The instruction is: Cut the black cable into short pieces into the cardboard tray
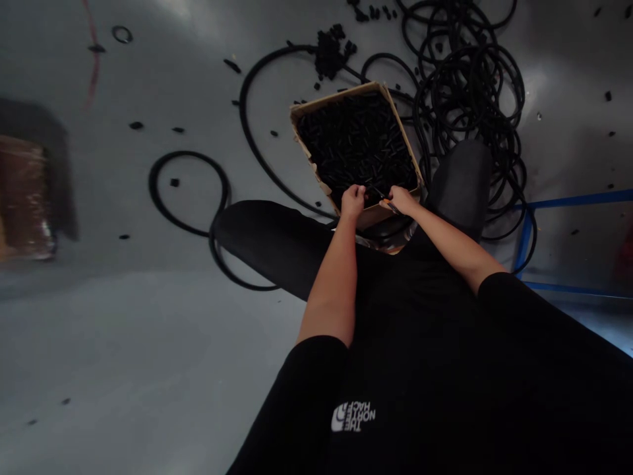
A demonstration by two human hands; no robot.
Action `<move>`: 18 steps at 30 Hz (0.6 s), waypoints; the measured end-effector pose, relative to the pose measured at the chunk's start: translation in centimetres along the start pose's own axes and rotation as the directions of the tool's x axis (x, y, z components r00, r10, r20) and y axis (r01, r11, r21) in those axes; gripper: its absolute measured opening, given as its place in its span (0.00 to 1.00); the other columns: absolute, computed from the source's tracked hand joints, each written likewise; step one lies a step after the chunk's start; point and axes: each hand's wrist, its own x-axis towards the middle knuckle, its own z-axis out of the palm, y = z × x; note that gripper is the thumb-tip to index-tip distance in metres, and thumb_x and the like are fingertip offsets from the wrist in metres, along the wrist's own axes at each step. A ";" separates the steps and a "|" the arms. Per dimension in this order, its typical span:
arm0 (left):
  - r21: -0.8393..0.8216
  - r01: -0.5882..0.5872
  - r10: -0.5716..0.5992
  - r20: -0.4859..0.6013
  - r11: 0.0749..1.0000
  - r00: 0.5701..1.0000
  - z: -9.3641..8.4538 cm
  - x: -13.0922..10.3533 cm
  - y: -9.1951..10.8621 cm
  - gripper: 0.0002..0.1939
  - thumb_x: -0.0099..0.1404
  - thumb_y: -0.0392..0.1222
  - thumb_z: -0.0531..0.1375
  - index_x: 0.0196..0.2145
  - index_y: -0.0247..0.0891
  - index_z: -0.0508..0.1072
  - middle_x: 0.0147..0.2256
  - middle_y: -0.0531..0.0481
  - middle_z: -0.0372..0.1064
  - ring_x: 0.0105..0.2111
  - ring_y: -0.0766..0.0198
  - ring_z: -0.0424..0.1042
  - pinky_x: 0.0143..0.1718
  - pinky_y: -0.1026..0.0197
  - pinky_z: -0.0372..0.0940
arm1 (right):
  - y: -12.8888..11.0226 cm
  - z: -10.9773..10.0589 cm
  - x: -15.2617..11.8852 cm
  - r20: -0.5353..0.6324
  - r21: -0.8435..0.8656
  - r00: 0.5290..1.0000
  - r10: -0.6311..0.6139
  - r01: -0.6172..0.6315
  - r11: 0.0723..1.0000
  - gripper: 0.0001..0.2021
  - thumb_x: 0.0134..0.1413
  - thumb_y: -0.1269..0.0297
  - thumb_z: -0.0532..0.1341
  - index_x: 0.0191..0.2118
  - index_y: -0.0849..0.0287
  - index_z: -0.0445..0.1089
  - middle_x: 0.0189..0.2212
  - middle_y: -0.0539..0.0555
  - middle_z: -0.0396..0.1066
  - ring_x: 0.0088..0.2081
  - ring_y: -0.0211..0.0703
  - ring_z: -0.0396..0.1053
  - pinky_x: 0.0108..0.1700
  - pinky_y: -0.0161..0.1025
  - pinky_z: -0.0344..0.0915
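Observation:
A cardboard box (401, 123) full of short black pieces stands on the floor between the legs. Over its near edge, my left hand (353, 201) is closed in a pinch; what it holds, if anything, is too small and dark to name. To its right, my right hand (401, 200) is closed around scissors (390, 204) with orange on the handle. The blades point left, toward my left hand, above the black pieces.
Long black tubing (469, 86) lies in a tangled heap at the upper right, with loops (153, 185) reaching left. Black scraps (330, 56) are scattered on the grey floor (123, 343). Blue tape (583, 200) is at the right, a brownish package (24, 198) at the far left.

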 end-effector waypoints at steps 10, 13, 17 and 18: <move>-0.059 0.062 -0.045 0.256 0.996 0.966 -0.9 0.2 -0.4 0.29 0.72 0.69 0.68 0.29 0.41 0.74 0.24 0.50 0.67 0.26 0.61 0.61 0.33 0.57 0.60 | 1.3 0.5 0.8 0.018 -0.005 0.995 -0.093 0.094 0.996 0.20 0.65 0.54 0.71 0.54 0.62 0.73 0.52 0.62 0.81 0.50 0.53 0.77 0.53 0.42 0.70; -0.050 0.039 -0.023 0.284 0.998 0.958 -0.7 0.1 -0.1 0.30 0.71 0.71 0.69 0.28 0.42 0.74 0.23 0.51 0.67 0.26 0.61 0.62 0.33 0.57 0.62 | 1.1 0.5 0.8 0.022 -0.014 0.997 -0.076 0.076 0.997 0.20 0.66 0.53 0.71 0.54 0.62 0.72 0.53 0.64 0.80 0.51 0.53 0.77 0.54 0.43 0.71; -0.038 0.009 -0.005 0.116 0.999 0.993 -0.1 0.1 0.3 0.25 0.70 0.63 0.71 0.28 0.42 0.72 0.23 0.51 0.68 0.29 0.58 0.66 0.38 0.57 0.66 | 0.9 0.3 1.1 -0.006 -0.057 0.999 -0.054 0.054 0.997 0.19 0.65 0.53 0.73 0.52 0.61 0.74 0.52 0.63 0.81 0.52 0.54 0.79 0.53 0.43 0.71; -0.040 0.012 -0.008 0.092 0.999 0.996 0.0 0.1 0.3 0.22 0.69 0.61 0.71 0.29 0.42 0.74 0.24 0.51 0.69 0.30 0.58 0.67 0.39 0.57 0.67 | 0.9 0.3 1.1 -0.006 -0.061 0.999 -0.047 0.047 0.997 0.19 0.64 0.54 0.74 0.51 0.61 0.74 0.52 0.63 0.81 0.52 0.54 0.79 0.53 0.42 0.71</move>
